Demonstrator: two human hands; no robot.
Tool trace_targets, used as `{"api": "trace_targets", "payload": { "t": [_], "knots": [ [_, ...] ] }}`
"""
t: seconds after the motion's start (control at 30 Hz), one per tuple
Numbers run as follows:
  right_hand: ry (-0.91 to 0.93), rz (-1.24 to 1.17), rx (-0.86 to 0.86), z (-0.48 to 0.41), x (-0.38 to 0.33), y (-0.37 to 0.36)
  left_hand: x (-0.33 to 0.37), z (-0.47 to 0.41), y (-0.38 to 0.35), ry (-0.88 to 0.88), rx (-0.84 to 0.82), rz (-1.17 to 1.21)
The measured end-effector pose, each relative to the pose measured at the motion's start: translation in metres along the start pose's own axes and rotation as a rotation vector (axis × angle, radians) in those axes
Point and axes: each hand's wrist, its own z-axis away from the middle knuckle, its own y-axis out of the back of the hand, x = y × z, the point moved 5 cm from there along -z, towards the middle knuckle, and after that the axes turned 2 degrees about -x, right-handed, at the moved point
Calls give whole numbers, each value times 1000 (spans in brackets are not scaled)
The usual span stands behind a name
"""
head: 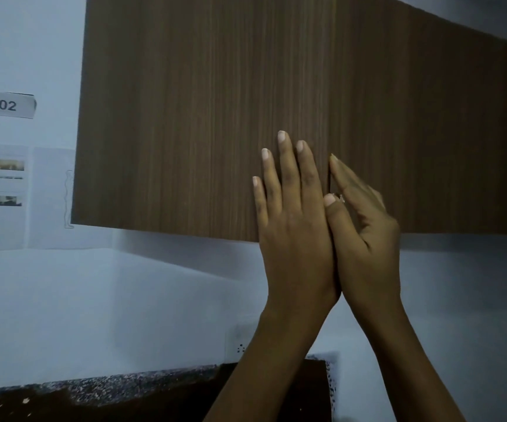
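Head view: cabinet hangs on the wall above the counter. Left hand lies flat on the left door, fingers straight, grasping nothing. Right hand, blurred, has fingers extended with tips touching the door seam; nothing held.
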Motion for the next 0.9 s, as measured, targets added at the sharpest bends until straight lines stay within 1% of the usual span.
{"api": "trace_targets", "payload": {
  "t": [0.23,0.5,0.7,0.83,0.9],
  "knots": [
    [7,71,18,-7,51,1,-2,5,-50,4,-24,-77],
    [27,231,-33,-20,113,-6,-13,13,-105,-3,-65,-80],
    [-30,334,-103,-28,154,-16,-29,18,-143,-27,-108,-128],
    [-45,393,-192,-30,185,-28,-42,24,-163,-70,-171,-113],
    [-55,431,-238,-27,201,-35,-51,29,-173,-92,-203,-163]
  ]
}}
